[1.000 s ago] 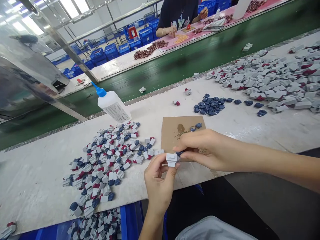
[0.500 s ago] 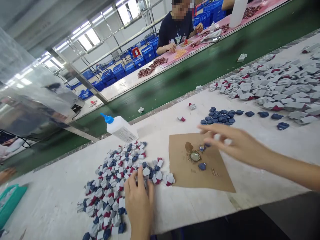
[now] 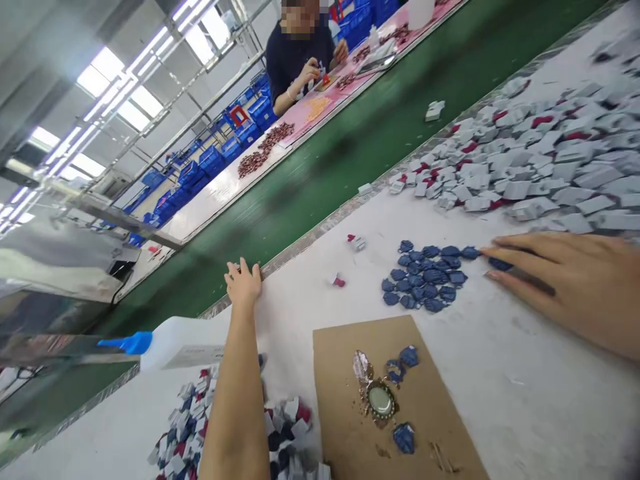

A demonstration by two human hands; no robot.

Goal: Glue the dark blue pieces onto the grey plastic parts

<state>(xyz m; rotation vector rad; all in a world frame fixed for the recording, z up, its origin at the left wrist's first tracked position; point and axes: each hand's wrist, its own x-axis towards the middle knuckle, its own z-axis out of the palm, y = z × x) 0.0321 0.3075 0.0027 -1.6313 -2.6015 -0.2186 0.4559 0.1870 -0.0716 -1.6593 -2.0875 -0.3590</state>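
Observation:
My left hand (image 3: 243, 283) reaches to the table's far edge beside the green belt, fingers apart, with a small dark bit by the fingertips. My right hand (image 3: 575, 283) lies at the right, fingers spread over a dark blue piece (image 3: 500, 264), beside a cluster of blue pieces (image 3: 425, 277). Between my arms is a brown cardboard sheet (image 3: 345, 373). It bears a round pale cap with a toothed rim (image 3: 381, 401), a shiny brown smear and several blue pieces (image 3: 404, 438). My left forearm passes over a pile of grey, red and blue pieces (image 3: 187, 423).
A white bottle with a blue tip (image 3: 175, 343) lies left of my forearm. A large heap of grey pieces (image 3: 540, 160) is at the right. Beyond the green belt (image 3: 320, 173), a person in dark clothes (image 3: 300, 60) works at a pink surface, with blue crates behind.
My left hand has gone from the mixed pile to the belt's edge. My right hand has left the cardboard for the blue pieces at the right. The view has shifted and tilted.

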